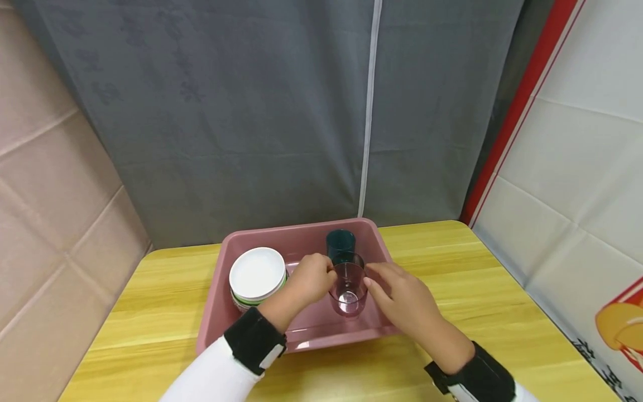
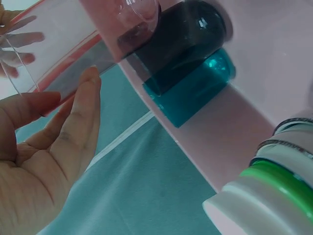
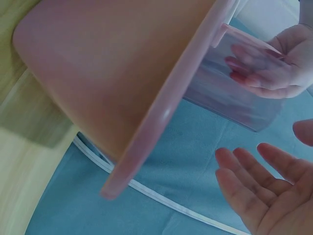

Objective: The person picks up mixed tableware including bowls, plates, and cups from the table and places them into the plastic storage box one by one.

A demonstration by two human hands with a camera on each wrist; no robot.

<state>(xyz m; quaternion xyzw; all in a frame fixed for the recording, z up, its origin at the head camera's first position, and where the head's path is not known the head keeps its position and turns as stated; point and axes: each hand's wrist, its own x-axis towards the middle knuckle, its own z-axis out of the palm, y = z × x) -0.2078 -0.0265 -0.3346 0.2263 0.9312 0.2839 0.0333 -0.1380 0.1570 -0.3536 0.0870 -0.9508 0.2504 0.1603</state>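
A clear pink-tinted cup [image 1: 348, 293] is held in my left hand [image 1: 312, 276] near its rim, over the pink tray [image 1: 216, 304]. In the left wrist view, the thumb [image 2: 46, 102] lies against the cup's wall. My right hand [image 1: 402, 296] is at the cup's right side, fingers loosely bent. The right wrist view shows a gap between these fingers [image 3: 244, 196] and the cup [image 3: 234, 83], with nothing held. Behind the pink cup, a dark grey cup [image 2: 190, 44] and a teal cup [image 1: 340, 241] stand side by side in the tray.
A stack of bowls [image 1: 257, 273], white on top with a green one below, sits in the tray's left part. The tray rests on a yellow wood-grain table [image 1: 150, 301]. A grey curtain [image 1: 251, 139] hangs behind, with pale panels at both sides.
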